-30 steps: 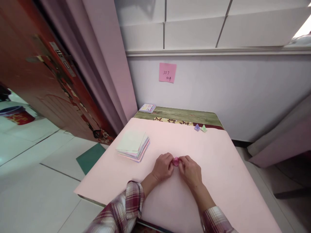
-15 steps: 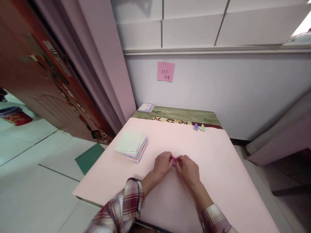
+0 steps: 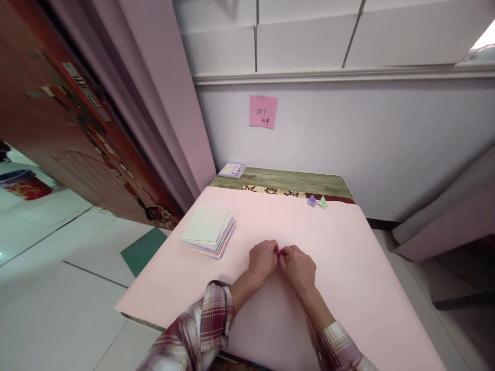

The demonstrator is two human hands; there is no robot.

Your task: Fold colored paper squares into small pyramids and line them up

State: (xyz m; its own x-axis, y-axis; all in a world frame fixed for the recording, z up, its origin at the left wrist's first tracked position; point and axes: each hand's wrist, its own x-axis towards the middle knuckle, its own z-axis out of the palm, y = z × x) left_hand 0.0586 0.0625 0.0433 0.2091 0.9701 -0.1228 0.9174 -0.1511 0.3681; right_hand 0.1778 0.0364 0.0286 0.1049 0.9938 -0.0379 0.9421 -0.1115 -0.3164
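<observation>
Near the middle of the pink-covered table (image 3: 340,299), my two hands meet fingertip to fingertip. My left hand (image 3: 263,259) is closed in a pinch on a small folded pink paper (image 3: 279,252). From the other side my right hand (image 3: 297,265) pinches the same paper. Only a sliver of it shows between the fingers, so its folded shape is hidden. To the left lies a stack of square coloured paper (image 3: 207,226), pale green on top. Beyond my hands, a purple folded paper piece (image 3: 312,201) and a light green one (image 3: 323,202) sit side by side.
A small printed pack (image 3: 232,170) lies at the table's far left corner. The wall carries a pink note (image 3: 263,111). Left of the table are a red door (image 3: 77,149), a mauve curtain (image 3: 170,103) and a green sheet (image 3: 144,251) on the floor.
My hands have drawn closer together around the pink paper, which now shows much less between the fingers. The papers on the table have stayed put.
</observation>
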